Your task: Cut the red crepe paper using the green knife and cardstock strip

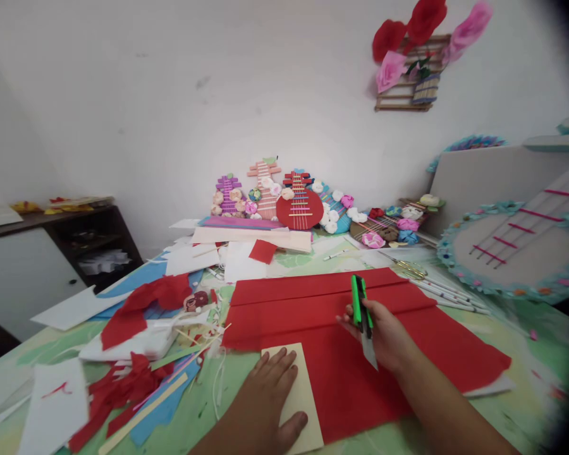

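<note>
Red scraps lie left while the large red paper looks largely uncut, the left hand flat on a card, the right hand gripping a green knife

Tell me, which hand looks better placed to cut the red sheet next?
The right hand, I'd judge: it holds the green knife, blade out, over the red sheet. The left hand lies spread on the pale card, so seems better suited to steadying.

Plain red is recorded for the sheet, bright green and black for the cutter, cream for the near card. Mottling (green, pale yellow) is noted on the tablecloth.
</note>
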Tool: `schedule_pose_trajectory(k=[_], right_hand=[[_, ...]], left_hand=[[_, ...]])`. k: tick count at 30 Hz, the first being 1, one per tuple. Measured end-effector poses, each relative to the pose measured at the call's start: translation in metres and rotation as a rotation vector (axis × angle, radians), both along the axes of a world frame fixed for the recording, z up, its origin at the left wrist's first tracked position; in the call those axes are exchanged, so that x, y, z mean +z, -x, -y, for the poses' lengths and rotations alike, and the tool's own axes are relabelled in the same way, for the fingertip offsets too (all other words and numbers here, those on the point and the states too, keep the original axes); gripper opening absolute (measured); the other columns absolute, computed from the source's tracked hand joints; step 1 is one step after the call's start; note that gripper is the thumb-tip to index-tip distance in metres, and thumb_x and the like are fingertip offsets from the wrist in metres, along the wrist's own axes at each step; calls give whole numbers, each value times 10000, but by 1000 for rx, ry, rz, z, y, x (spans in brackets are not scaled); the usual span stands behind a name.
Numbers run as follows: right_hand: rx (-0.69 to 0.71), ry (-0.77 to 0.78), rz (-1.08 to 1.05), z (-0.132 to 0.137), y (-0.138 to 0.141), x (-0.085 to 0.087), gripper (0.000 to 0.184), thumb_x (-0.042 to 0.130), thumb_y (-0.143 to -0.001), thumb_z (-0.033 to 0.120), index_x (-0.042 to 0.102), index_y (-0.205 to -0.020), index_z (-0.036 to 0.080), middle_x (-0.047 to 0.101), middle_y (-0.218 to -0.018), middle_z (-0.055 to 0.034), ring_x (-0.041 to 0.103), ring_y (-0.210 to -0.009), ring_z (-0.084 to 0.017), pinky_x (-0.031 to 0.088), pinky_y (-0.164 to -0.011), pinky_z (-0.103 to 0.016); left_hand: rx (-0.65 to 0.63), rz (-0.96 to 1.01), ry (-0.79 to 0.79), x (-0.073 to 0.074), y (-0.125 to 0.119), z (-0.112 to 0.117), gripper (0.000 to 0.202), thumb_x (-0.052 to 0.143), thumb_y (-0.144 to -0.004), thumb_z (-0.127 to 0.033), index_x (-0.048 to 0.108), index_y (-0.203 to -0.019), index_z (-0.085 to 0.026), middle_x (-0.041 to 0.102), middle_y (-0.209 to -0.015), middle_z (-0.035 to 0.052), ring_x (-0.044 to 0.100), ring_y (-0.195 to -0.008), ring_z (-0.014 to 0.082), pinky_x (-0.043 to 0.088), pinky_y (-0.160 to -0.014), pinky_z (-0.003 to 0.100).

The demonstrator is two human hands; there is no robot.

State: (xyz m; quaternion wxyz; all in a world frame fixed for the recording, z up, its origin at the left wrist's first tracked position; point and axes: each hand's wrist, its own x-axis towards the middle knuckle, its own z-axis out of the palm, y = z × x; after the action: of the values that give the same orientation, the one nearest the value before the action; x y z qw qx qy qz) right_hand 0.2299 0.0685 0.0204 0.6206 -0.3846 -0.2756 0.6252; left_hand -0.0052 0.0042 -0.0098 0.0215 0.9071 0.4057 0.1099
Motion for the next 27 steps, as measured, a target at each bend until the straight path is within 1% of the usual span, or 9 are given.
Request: schedule_pose_trajectory(k=[3,5,7,9,12,14,17,21,27], right_hand=[[28,56,31,0,1,-1,162,493,-746,172,603,-630,147,645,-636,-43,635,-652,-166,518,-738,-311],[23,54,65,0,2,0,102,520,-735,152,615,-698,152,669,-737,-49,638,-719,-164,508,-747,-281],[15,34,105,0,3,0,62,552,-720,146,611,-725,165,671,-781,-42,635,-727,-156,503,-733,-263],[13,10,151,0,3,-1,26,580,-717,183,601,-705,173,657,-719,-21,623,-657,-140,500,-678,-246],[27,-14,222,1,4,-3,124,599,-719,282,586,-667,170,599,-580,6,580,-554,-124,475,-594,-233],[36,-25,255,2,5,-4,183,599,-717,340,573,-654,170,568,-544,18,550,-526,-115,457,-580,-235],[34,-41,280,3,8,-4,232,602,-702,395,547,-641,178,546,-538,32,515,-506,-101,437,-568,-235],[13,-52,277,4,11,-3,256,612,-681,427,509,-656,194,542,-566,41,486,-488,-94,418,-537,-238],[-57,-96,244,8,12,-3,266,566,-717,444,464,-665,204,511,-558,52,470,-486,-88,403,-514,-225]], left_hand=[[-8,18,-22,-4,1,-1,458,509,-778,-335,461,-1189,-139,419,-1278,126,378,-1170,294,350,-934,491],[-12,25,-33,-5,2,-2,460,509,-778,-333,457,-1191,-137,422,-1277,125,378,-1170,295,353,-932,493],[-19,31,-44,-6,2,-2,465,512,-774,-328,452,-1194,-135,424,-1276,122,380,-1170,292,357,-931,487],[-24,29,-50,-5,2,-2,465,517,-770,-320,451,-1192,-135,424,-1276,118,383,-1169,287,359,-933,479],[-18,17,-43,-2,2,-1,461,516,-769,-321,453,-1189,-140,427,-1274,116,387,-1167,282,357,-933,477],[-10,27,-38,-2,1,-1,461,515,-770,-324,451,-1191,-149,428,-1275,114,390,-1166,278,354,-936,475],[-4,47,-31,-2,2,-1,467,523,-767,-320,447,-1198,-156,423,-1280,114,387,-1168,276,343,-945,471],[-13,46,-13,-3,2,-1,457,529,-764,-314,458,-1190,-163,421,-1283,108,371,-1181,267,310,-967,467],[10,30,-10,1,0,1,467,533,-762,-318,457,-1195,-159,421,-1284,104,367,-1184,264,308,-970,457]])
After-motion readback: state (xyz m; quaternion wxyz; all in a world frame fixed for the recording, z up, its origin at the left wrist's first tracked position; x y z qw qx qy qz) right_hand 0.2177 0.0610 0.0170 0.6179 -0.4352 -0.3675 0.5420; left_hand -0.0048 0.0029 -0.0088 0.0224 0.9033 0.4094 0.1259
